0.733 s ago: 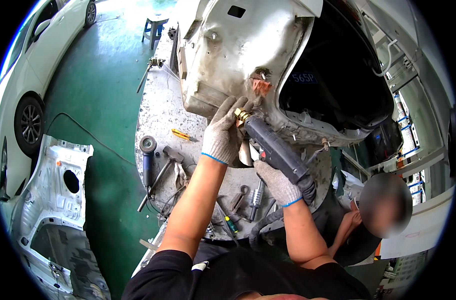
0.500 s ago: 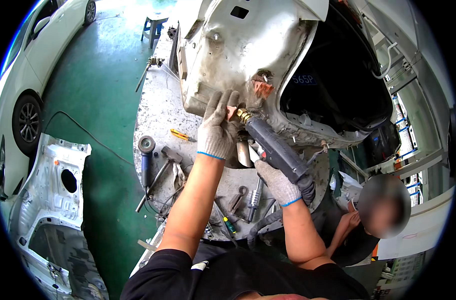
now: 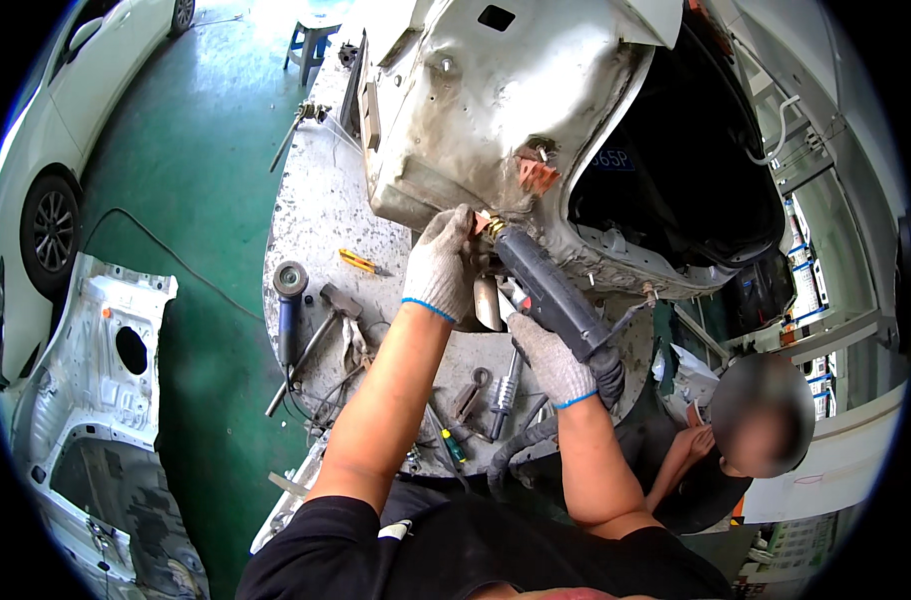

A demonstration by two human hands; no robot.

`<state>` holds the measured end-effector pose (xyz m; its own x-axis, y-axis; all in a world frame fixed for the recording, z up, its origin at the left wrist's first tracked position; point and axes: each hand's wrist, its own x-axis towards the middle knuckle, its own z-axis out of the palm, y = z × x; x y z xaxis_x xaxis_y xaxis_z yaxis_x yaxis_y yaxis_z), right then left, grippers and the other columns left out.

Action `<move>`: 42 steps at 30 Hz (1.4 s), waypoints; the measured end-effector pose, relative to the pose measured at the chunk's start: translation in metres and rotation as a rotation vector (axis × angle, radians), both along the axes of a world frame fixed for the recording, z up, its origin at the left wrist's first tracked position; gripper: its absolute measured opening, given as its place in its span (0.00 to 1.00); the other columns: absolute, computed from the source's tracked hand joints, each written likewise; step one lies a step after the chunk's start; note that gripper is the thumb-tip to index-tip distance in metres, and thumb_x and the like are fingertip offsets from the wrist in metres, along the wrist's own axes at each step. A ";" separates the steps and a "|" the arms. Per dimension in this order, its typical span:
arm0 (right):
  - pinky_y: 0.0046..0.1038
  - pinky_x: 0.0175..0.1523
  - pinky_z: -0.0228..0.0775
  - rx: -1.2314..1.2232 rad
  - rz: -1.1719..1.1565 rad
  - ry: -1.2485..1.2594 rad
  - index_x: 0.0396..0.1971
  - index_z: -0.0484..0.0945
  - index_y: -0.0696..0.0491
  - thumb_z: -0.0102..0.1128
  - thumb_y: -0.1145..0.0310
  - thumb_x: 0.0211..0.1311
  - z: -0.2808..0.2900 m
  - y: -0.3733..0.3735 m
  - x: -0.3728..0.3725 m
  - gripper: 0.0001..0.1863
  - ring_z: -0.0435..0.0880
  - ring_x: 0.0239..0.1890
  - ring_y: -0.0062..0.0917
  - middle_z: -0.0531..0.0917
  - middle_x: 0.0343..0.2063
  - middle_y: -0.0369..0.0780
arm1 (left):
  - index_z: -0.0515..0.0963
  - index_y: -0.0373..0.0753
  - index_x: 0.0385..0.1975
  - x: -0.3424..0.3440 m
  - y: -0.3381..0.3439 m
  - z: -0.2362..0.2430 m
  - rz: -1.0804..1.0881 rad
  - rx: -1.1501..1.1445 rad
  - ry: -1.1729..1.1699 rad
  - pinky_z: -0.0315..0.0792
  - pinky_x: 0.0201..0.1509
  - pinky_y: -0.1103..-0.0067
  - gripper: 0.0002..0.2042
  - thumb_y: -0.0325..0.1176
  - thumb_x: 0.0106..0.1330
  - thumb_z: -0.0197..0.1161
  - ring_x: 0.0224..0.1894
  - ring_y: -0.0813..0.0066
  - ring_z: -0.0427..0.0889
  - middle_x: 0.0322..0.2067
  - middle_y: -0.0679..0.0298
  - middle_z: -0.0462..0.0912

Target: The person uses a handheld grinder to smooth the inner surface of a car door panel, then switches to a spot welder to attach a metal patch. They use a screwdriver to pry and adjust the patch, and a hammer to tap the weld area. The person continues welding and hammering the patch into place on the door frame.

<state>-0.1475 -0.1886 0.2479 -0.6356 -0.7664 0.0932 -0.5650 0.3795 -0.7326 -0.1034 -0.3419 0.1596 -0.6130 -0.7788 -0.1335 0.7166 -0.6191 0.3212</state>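
A black welding gun (image 3: 553,292) with a brass collar slants down to the right, its thick cable dropping from the rear. My right hand (image 3: 555,362), in a knitted glove with a blue cuff, is wrapped round its grip. At the front end, my gloved left hand (image 3: 440,260) pinches a small copper-coloured tip (image 3: 481,223); the thumb is partly hidden. Both hands are just below the lower edge of a bare, stained white car body panel (image 3: 475,120). An orange-brown copper clamp (image 3: 537,175) sits on this panel, beside a stud.
On the grey table (image 3: 315,220) lie a box cutter (image 3: 357,262), an angle grinder (image 3: 289,300), a hammer (image 3: 340,300), a slide hammer (image 3: 503,395) and a screwdriver (image 3: 453,447). A cut body panel (image 3: 115,400) and white car (image 3: 105,80) are left. Someone crouches lower right (image 3: 715,470).
My left fingers, stretched upward before, have curled in to pinch the copper tip. The gun stays in my right hand, almost in place. The whole view has shifted slightly.
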 end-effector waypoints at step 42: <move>0.31 0.50 0.77 -0.090 -0.125 0.113 0.46 0.84 0.57 0.75 0.75 0.57 0.032 -0.013 0.008 0.17 0.82 0.41 0.24 0.85 0.39 0.38 | 0.80 0.34 0.53 -0.040 -0.052 0.047 -0.267 0.027 0.173 0.64 0.27 0.87 0.11 0.29 0.76 0.59 0.27 0.84 0.71 0.32 0.69 0.80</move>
